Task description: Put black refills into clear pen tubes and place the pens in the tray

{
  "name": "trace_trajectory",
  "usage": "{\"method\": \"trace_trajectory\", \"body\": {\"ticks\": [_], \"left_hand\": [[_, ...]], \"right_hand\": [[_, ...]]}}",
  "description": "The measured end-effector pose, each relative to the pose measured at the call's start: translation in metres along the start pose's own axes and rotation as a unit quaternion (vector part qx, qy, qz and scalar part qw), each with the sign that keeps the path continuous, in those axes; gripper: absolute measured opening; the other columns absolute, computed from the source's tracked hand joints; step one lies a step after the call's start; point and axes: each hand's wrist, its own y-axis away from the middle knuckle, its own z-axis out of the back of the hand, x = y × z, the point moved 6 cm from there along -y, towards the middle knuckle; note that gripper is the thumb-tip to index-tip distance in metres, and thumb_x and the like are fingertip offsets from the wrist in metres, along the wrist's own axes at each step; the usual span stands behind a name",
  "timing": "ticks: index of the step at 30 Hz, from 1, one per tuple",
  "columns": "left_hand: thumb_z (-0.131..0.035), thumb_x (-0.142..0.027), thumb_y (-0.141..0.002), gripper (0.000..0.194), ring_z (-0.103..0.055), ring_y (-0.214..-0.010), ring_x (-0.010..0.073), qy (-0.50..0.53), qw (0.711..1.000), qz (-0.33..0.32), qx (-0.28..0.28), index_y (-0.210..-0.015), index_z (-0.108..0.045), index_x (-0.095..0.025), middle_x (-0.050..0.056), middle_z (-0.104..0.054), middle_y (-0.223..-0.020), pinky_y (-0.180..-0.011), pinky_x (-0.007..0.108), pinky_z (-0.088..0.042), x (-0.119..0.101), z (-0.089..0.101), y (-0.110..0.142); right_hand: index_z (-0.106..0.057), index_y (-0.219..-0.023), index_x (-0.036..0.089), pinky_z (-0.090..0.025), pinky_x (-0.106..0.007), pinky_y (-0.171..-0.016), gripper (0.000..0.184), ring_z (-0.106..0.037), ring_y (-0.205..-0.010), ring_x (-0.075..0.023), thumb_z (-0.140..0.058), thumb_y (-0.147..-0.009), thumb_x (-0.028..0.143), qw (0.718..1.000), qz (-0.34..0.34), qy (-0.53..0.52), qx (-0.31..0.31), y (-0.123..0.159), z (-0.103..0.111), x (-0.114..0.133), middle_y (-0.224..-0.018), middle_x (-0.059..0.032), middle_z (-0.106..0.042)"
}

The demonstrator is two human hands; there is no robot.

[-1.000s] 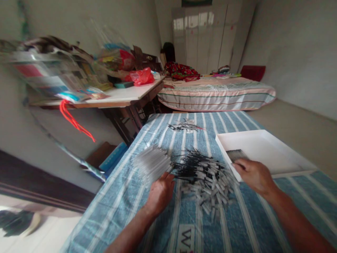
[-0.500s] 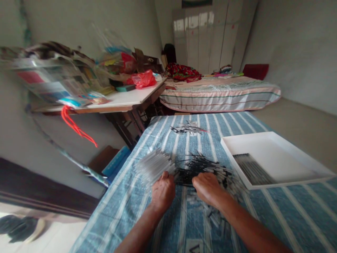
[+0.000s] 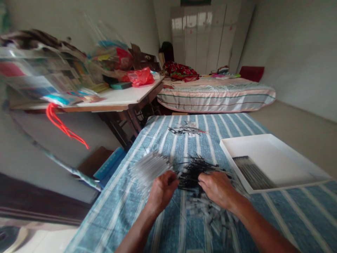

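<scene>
My left hand (image 3: 162, 191) is closed in a pinch, and the pale tip of a clear pen barrel (image 3: 179, 174) pokes out past its fingers. Just beyond it lies a bundle of clear pen barrels (image 3: 151, 168), side by side. My right hand (image 3: 217, 188) has its fingertips pressed together at the near edge of a heap of black-ended, pen-like sticks (image 3: 195, 170); what they hold is too small to make out. Nearer to me, partly under the right forearm, small translucent caps (image 3: 214, 214) are scattered on the cloth.
A shallow white box (image 3: 286, 161) at the right holds a row of dark-ended pens (image 3: 254, 172). Several thin sticks (image 3: 185, 129) lie at the far end of the striped cloth (image 3: 131, 211). A cluttered side table (image 3: 118, 100) stands at left, a bed (image 3: 216, 93) behind.
My right hand has shifted slightly right along the black-ended heap. The left hand has turned, its pinch now pointing toward the heap. The camera view has swung a little.
</scene>
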Motion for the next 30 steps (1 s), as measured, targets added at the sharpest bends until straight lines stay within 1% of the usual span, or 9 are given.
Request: {"method": "trace_trajectory", "body": {"ticks": [3, 5, 8, 12, 16, 18, 22, 25, 30], "left_hand": [[-0.055, -0.027, -0.075, 0.013, -0.046, -0.055, 0.0110, 0.109, 0.994, -0.014, 0.014, -0.068, -0.057, -0.016, -0.004, -0.049, -0.057, -0.054, 0.022, -0.034, -0.004, -0.004, -0.003], [-0.056, -0.027, -0.075, 0.013, -0.045, -0.056, 0.0106, 0.172, 0.984, -0.022, 0.034, -0.069, -0.057, -0.016, -0.004, -0.049, -0.058, -0.053, 0.021, -0.034, -0.006, -0.010, -0.004], [-0.057, -0.027, -0.074, 0.013, -0.046, -0.058, 0.0107, 0.227, 0.972, -0.031, 0.057, -0.069, -0.057, -0.015, -0.003, -0.050, -0.060, -0.054, 0.021, -0.034, -0.007, -0.018, -0.002], [-0.056, -0.027, -0.076, 0.014, -0.047, -0.061, 0.0114, 0.223, 0.969, -0.061, 0.084, -0.071, -0.058, -0.015, -0.002, -0.052, -0.063, -0.057, 0.021, -0.035, -0.012, -0.022, 0.002], [-0.055, -0.025, -0.076, 0.012, -0.045, -0.060, 0.0110, 0.159, 0.980, -0.077, 0.095, -0.071, -0.057, -0.015, -0.003, -0.049, -0.062, -0.056, 0.021, -0.033, -0.017, -0.020, 0.004], [-0.056, -0.023, -0.075, 0.010, -0.042, -0.058, 0.0103, 0.140, 0.981, -0.078, 0.111, -0.069, -0.056, -0.015, -0.004, -0.045, -0.060, -0.054, 0.021, -0.030, -0.019, -0.021, 0.004], [-0.055, -0.023, -0.075, 0.011, -0.037, -0.055, 0.0090, 0.205, 0.960, -0.074, 0.174, -0.068, -0.052, -0.015, -0.005, -0.041, -0.058, -0.051, 0.021, -0.027, -0.023, -0.030, 0.003], [-0.054, -0.025, -0.077, 0.014, -0.037, -0.057, 0.0090, 0.255, 0.944, -0.069, 0.195, -0.068, -0.052, -0.014, -0.005, -0.042, -0.059, -0.052, 0.021, -0.028, -0.023, -0.034, 0.002], [-0.059, -0.026, -0.075, 0.015, -0.035, -0.053, 0.0073, 0.316, 0.917, -0.044, 0.237, -0.070, -0.053, -0.014, -0.006, -0.041, -0.057, -0.049, 0.019, -0.026, -0.020, -0.042, 0.000]], "right_hand": [[-0.063, -0.084, 0.019, -0.035, -0.024, -0.056, 0.022, -0.067, -0.069, -0.0196, -0.041, -0.089, 0.019, 0.999, -0.013, 0.033, -0.001, 0.006, 0.014, -0.011, -0.074, -0.0074, -0.071], [-0.061, -0.085, 0.018, -0.035, -0.024, -0.057, 0.021, -0.067, -0.070, -0.0196, -0.041, -0.087, 0.013, 0.998, -0.009, 0.056, -0.001, 0.010, 0.023, -0.015, -0.075, -0.0069, -0.071], [-0.060, -0.085, 0.018, -0.035, -0.025, -0.059, 0.020, -0.066, -0.073, -0.0202, -0.042, -0.085, 0.008, 0.997, 0.011, 0.083, 0.000, 0.014, 0.033, -0.015, -0.077, -0.0058, -0.071], [-0.060, -0.087, 0.017, -0.037, -0.025, -0.063, 0.019, -0.065, -0.075, -0.0196, -0.044, -0.084, 0.007, 0.993, 0.029, 0.114, 0.023, 0.019, 0.038, -0.011, -0.080, -0.0076, -0.070], [-0.060, -0.089, 0.016, -0.038, -0.027, -0.065, 0.016, -0.064, -0.074, -0.0209, -0.046, -0.084, 0.008, 0.985, 0.065, 0.153, 0.038, 0.022, 0.041, -0.003, -0.078, -0.0097, -0.068], [-0.059, -0.089, 0.015, -0.038, -0.029, -0.064, 0.015, -0.064, -0.072, -0.0217, -0.047, -0.084, 0.008, 0.982, 0.084, 0.165, 0.041, 0.022, 0.045, 0.001, -0.077, -0.0103, -0.068], [-0.058, -0.087, 0.015, -0.038, -0.029, -0.064, 0.013, -0.064, -0.071, -0.0212, -0.048, -0.084, 0.009, 0.977, 0.107, 0.176, 0.053, 0.019, 0.051, 0.005, -0.077, -0.0114, -0.068], [-0.058, -0.087, 0.015, -0.038, -0.029, -0.064, 0.012, -0.065, -0.072, -0.0220, -0.048, -0.085, 0.011, 0.975, 0.109, 0.187, 0.054, 0.015, 0.052, 0.004, -0.077, -0.0113, -0.069], [-0.060, -0.084, 0.017, -0.037, -0.029, -0.060, 0.013, -0.066, -0.071, -0.0234, -0.048, -0.085, 0.012, 0.971, 0.122, 0.192, 0.073, 0.010, 0.044, -0.001, -0.072, -0.0093, -0.069]]}}
